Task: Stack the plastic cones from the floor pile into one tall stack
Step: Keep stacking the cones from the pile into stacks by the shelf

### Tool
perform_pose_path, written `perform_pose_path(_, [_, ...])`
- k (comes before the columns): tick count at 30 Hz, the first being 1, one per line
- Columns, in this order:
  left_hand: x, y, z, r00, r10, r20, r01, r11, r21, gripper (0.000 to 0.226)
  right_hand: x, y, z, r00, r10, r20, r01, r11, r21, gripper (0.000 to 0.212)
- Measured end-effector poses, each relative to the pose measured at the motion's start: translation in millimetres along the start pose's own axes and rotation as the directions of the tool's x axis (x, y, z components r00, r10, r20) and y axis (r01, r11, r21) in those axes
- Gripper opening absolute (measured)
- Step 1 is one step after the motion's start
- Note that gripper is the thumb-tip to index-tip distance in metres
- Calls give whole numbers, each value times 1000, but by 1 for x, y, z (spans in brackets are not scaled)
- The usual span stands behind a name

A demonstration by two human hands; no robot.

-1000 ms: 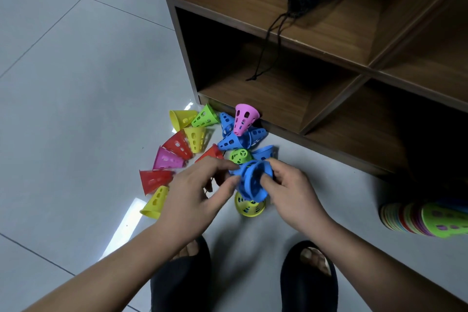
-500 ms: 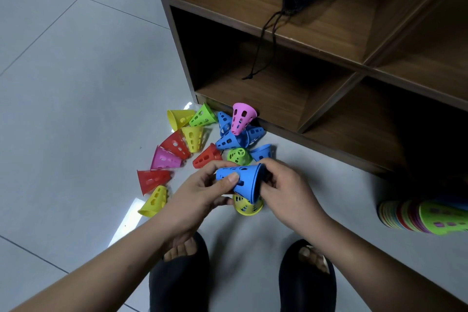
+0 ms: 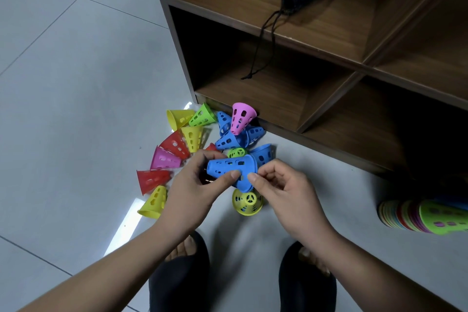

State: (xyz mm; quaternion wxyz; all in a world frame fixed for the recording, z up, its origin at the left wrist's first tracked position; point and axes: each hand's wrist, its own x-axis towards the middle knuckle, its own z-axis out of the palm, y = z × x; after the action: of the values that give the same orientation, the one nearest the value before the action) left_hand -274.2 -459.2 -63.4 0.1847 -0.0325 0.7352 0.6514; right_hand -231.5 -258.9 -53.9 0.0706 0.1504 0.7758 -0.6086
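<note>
Both hands meet on one blue cone (image 3: 231, 168), held sideways above the floor with its narrow end pointing to 9 o'clock. The left hand (image 3: 192, 185) wraps thumb and fingers round the body, and the right hand (image 3: 281, 185) pinches the wide rim. At 6 o'clock of it, a yellow cone (image 3: 247, 201) stands on the tiled floor (image 3: 76, 83). The floor pile (image 3: 192, 138) fans from 8 to 1 o'clock. Well apart at 3 o'clock lies a multicoloured stack (image 3: 417, 214), near the wooden shelf (image 3: 329, 33).
</note>
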Motion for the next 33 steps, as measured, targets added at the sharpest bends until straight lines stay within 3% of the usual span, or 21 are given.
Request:
perform_pose_path(6, [-7, -3, 3, 986, 165, -23, -154, 955, 252, 45, 4, 16, -7, 999, 46, 18, -44, 994, -102, 21])
perform_pose_path(11, [-15, -16, 6, 953, 292, 77, -297, 859, 417, 46, 1, 34, -13, 986, 146, 75, -117, 946, -303, 33])
perform_pose_path(15, [-18, -38, 12, 934, 300, 196, -358, 798, 484, 47, 4, 51, -15, 981, 153, 117, -69, 847, -527, 32])
perform_pose_path(20, [-12, -61, 3, 929, 227, 292, -355, 770, 530, 52, 19, 56, -21, 992, 58, 108, 22, 781, -624, 16])
perform_pose_path(24, [-3, -82, -29, 976, 172, 135, -219, 768, 602, 41, 51, 61, -22, 988, -111, 107, 154, 717, -680, 6])
perform_pose_path(26, [0, -93, -50, 987, 160, 25, -135, 727, 673, 33, 69, 65, -20, 976, -171, 132, 213, 655, -725, 14])
perform_pose_path(30, [3, -109, -95, 978, 149, -143, 10, 659, 752, 26, 95, 77, -21, 935, -215, 283, 348, 393, -851, 36])
perform_pose_path(33, [-3, -121, -123, 956, 119, -269, 137, 629, 765, 24, 102, 85, -22, 921, -194, 337, 384, 314, -868, 45])
